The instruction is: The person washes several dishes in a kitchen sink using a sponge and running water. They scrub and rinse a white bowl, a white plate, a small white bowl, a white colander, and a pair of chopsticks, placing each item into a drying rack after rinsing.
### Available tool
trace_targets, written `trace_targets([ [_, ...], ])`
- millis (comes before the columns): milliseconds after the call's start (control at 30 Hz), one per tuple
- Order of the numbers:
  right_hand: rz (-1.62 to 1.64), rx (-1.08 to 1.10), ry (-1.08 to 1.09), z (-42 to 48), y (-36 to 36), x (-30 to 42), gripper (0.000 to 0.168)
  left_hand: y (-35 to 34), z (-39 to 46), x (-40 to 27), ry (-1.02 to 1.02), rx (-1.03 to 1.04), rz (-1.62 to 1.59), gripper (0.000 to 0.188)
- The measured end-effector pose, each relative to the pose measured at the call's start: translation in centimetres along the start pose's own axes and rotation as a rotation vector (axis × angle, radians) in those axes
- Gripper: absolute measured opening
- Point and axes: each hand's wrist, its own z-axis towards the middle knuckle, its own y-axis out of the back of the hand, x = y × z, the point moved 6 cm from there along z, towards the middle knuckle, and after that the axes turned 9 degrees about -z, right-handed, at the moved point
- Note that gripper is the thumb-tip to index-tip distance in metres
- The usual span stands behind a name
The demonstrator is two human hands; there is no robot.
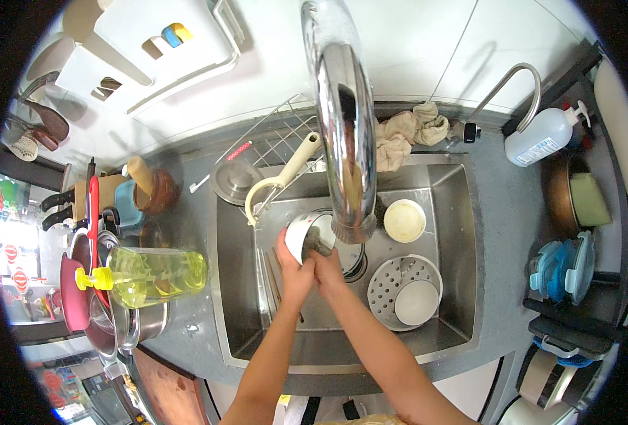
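Observation:
My left hand [296,273] grips a white bowl [297,239] by its side, tilted so the inside faces right. In my right hand [327,268] is a dark grey scouring pad [316,241], pressed against the bowl's inside. Both hands are over the stainless steel sink [340,340]. Behind them, partly hidden by the hands and the faucet, a dish [352,258] sits by the drain. Chopsticks [272,279] lie on the sink floor at left. To the right are a perforated steamer plate [385,289] with a small white bowl [416,303] on it, and a cream-coloured bowl [404,220].
A chrome faucet [346,106] arches above the bowl. A cream-handled peeler [293,170] and a metal lid [234,180] lie at the sink's back left corner. Yellow-green pump bottle [154,276] stands left; rags [409,130] are behind; a white pump bottle [539,135] is at right.

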Motion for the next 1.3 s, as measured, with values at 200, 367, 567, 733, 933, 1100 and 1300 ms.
trace_targets([
  [200, -0.733, -0.183, 0.587, 1.6, 4.0, 5.1, 0.04, -0.7, 0.3, 0.5, 0.304, 0.295, -0.215, 0.072],
  [367, -0.192, -0.167, 0.332, 1.7, 2.5, -0.1, 0.036, -1.4, -1.0, 2.1, 0.146, 0.111, -0.148, 0.077],
  [567, -0.455, -0.23, 0.409, 1.4, 4.5, 1.0, 0.041, -0.9, 0.4, -0.9, 0.155, 0.357, -0.089, 0.073],
  [733, -0.394, -0.045, 0.153, 0.9, 4.0, 0.2, 0.04, -1.4, -1.4, 0.0, -0.029, 0.138, 0.029, 0.071],
  [933, -1.203, 0.088, 0.811, -1.2, 5.7, 7.5, 0.057, 0.2, -1.7, -0.3, 0.41, 0.281, -0.109, 0.055],
  [1100, -0.703, 0.037, 0.628, -3.5, 6.6, 9.5, 0.07, 0.8, -1.0, -3.5, -0.019, 0.092, 0.378, 0.069],
  [1300, -1.334, 0.209, 1.172, -9.3, 0.5, 11.0, 0.073, -0.5, -0.9, -7.1, -0.209, 0.19, 0.411, 0.087],
])
